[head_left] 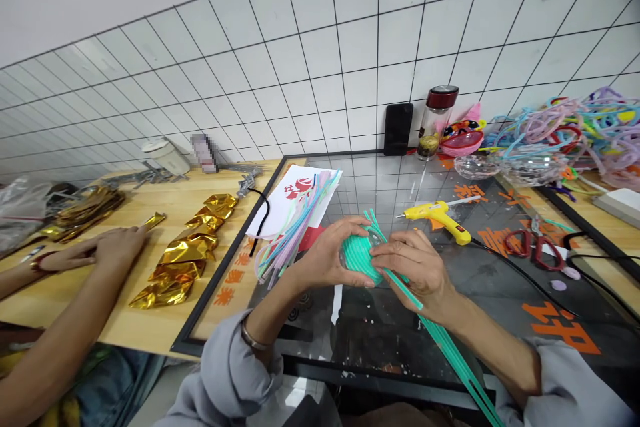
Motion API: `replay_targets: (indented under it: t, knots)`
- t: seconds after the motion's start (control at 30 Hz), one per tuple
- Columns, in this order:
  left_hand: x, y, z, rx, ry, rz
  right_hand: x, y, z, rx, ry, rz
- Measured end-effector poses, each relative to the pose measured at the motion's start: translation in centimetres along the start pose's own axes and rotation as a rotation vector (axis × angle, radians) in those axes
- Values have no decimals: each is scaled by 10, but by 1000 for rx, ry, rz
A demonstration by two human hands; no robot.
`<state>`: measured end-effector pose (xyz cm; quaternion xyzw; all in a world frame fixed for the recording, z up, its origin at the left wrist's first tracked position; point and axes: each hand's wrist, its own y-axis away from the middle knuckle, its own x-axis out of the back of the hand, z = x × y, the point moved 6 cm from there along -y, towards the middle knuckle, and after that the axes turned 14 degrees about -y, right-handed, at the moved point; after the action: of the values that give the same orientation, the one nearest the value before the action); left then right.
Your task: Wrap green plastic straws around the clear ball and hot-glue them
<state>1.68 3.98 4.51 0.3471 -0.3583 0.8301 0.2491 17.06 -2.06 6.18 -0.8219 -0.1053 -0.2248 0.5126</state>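
My left hand (323,257) is curled around a rounded clear plastic piece (359,257) covered with rows of green strands. My right hand (420,267), fingers pinched together, grips long green strips (453,347) at the near side of that piece. The strips run down toward my lap, and a few short ends stick out above the piece. Both hands are just over the dark glass tabletop (370,340). To the right lies a yellow glue gun (437,215) with a glue stick in its back. Farther right are red-handled scissors (537,250).
Coloured strips (300,220) lie on a white paper (267,217). At the wall stand a phone (399,129) and a glass bottle (434,127). A tangle of coloured strips (565,127) is heaped at right. Another person's hands (113,250) work beside gold foil (185,253) at left.
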Motion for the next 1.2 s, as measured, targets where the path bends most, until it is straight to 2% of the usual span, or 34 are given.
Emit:
replay_targets:
  t: [0.23,0.47,0.77,1.2]
  knots:
    - [3,-1,5,11,-9,4,1,-2,-1,-2,5,6]
    - [0,2,1,89,71,20,4,-5,-4,-2,17,15]
    - [-7,4,7,-119,-63,53,3,-4,-3,-16,15,26]
    - [-7,2,8,-152,-116,8,2,-3,-3,-18,8,12]
